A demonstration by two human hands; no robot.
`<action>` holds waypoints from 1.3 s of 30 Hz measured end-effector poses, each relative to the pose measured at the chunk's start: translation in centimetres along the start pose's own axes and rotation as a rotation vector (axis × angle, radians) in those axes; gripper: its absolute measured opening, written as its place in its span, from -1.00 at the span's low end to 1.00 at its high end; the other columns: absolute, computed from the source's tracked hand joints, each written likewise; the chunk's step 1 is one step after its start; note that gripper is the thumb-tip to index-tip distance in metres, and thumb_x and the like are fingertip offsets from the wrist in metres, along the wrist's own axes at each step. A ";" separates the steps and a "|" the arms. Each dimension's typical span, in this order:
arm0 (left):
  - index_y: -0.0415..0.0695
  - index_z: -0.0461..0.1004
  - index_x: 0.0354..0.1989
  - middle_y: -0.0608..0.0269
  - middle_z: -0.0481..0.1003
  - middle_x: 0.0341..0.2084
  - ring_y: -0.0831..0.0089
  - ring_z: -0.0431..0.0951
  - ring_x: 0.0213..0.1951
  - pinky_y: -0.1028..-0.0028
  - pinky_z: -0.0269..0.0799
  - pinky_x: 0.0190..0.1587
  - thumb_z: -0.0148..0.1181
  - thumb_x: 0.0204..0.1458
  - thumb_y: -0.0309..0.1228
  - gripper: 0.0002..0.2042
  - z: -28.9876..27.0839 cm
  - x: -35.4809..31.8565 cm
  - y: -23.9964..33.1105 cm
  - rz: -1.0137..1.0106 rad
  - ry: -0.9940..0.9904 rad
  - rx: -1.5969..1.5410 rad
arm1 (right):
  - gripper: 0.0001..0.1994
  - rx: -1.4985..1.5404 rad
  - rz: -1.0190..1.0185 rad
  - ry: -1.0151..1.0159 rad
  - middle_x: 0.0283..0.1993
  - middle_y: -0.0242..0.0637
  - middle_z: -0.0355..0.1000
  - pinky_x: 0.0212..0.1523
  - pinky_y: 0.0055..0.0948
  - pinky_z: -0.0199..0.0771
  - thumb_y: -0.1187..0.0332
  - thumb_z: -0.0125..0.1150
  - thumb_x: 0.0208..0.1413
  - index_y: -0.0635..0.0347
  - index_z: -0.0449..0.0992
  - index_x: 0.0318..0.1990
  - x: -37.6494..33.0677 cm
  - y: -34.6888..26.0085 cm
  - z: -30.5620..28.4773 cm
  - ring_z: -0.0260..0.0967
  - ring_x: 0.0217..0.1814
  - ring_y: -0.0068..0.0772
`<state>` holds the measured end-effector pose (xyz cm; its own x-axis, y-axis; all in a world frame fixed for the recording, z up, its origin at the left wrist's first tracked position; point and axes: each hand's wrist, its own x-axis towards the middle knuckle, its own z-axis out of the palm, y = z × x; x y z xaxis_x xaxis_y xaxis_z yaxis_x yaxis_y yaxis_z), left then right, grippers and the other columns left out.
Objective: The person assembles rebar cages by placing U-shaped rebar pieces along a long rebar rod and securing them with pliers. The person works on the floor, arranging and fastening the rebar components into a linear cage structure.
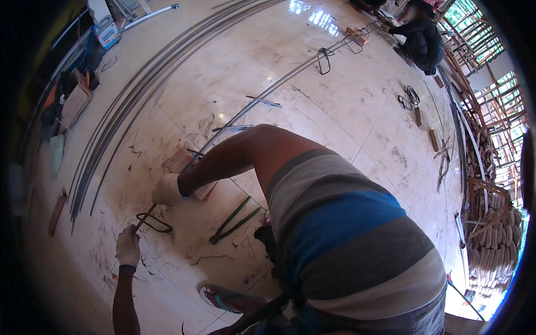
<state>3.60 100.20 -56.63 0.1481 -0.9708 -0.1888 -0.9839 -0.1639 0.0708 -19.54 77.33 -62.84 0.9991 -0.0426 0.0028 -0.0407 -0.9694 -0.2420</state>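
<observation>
the left hand (pixel 128 246), gloved in white, is clamped on the near end of a long steel rod (pixel 146 216) that runs away across the tiled floor (pixel 346 106) toward its far right corner; the right hand (pixel 167 190), also gloved, is closed down over the same rod a little further along, just beside a wooden block (pixel 180 160) that props the rod off the tiles; the two hands sit apart, one behind the other along the bar; a dark rectangular stirrup (pixel 155 222) hangs on the rod between them, and more stirrups (pixel 324 58) are already spaced along its far stretch, so the work looks partly done, with the near end yet to be finished; a green long-handled cutter (pixel 234 219) lies on the floor just right of the hands; a bundle of bare rods (pixel 128 106) lies along the left edge of the floor, untouched; another person (pixel 421 36) crouches at the far right corner.
</observation>
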 end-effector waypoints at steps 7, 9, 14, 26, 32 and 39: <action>-0.13 0.50 0.10 -0.09 0.63 -0.21 -0.05 0.63 -0.11 0.06 0.50 -0.04 -0.02 0.35 -0.26 -0.70 -0.3 2.6 -1.5 -0.021 -0.116 -0.281 | -0.64 0.188 0.000 -0.100 -0.14 -0.07 0.62 -0.02 -0.02 0.55 0.18 0.25 -0.02 0.15 0.63 -0.10 1.0 2.0 -0.8 0.59 -0.03 0.04; -0.23 0.52 0.10 -0.15 0.61 -0.12 -0.14 0.60 -0.02 0.08 0.49 0.06 -0.03 0.35 -0.20 -0.62 0.9 3.9 -3.2 0.035 -0.160 -0.316 | -0.63 0.239 -0.029 -0.165 -0.13 -0.03 0.62 0.01 -0.02 0.51 0.17 0.23 -0.02 0.17 0.64 -0.09 1.8 3.3 -0.9 0.57 -0.01 0.04; -0.22 0.56 0.02 -0.04 0.64 -0.31 0.15 0.65 -0.22 0.26 0.51 -0.06 0.05 0.33 -0.13 -0.61 0.4 3.7 -6.8 -0.005 -0.285 -0.360 | -0.47 0.293 -0.020 -0.289 0.19 -0.04 0.55 0.23 -0.09 0.43 0.06 0.14 0.12 0.04 0.58 0.22 4.0 2.6 -3.3 0.49 0.23 0.02; -0.20 0.58 0.01 0.02 0.64 -0.22 0.20 0.62 -0.16 0.22 0.49 0.01 0.00 0.32 -0.07 -0.57 -2.0 5.9 -3.2 -0.018 -0.442 -0.329 | -0.67 -0.334 -0.199 0.236 -0.23 -0.24 0.51 -0.01 -0.11 0.49 0.02 0.22 0.12 0.06 0.66 -0.19 -3.1 -0.9 -2.8 0.50 -0.05 -0.21; -0.23 0.58 -0.04 0.12 0.59 -0.40 0.34 0.58 -0.34 0.29 0.51 -0.15 0.01 0.34 -0.19 -0.65 5.8 7.3 -10.2 0.030 -0.405 -0.538 | -0.75 -0.216 -0.106 0.290 -0.14 -0.25 0.52 0.05 -0.17 0.53 0.10 0.29 -0.04 -0.02 0.70 -0.28 1.6 2.6 6.2 0.52 0.02 -0.18; -0.35 0.52 -0.04 0.26 0.51 -0.38 0.53 0.52 -0.39 0.47 0.52 -0.30 0.07 0.33 -0.45 -0.79 1.1 5.7 -5.7 -0.173 -0.498 -0.832 | -0.66 -0.184 -0.207 0.292 0.00 -0.27 0.48 0.05 -0.18 0.51 0.09 0.42 -0.31 -0.01 0.74 -0.32 -2.3 -1.7 2.1 0.44 0.13 -0.15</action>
<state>9.93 95.83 -59.19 0.0369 -0.7684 -0.6389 -0.5401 -0.5532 0.6342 -21.72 79.53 -64.46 0.9417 0.1169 0.3154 0.1330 -0.9907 -0.0297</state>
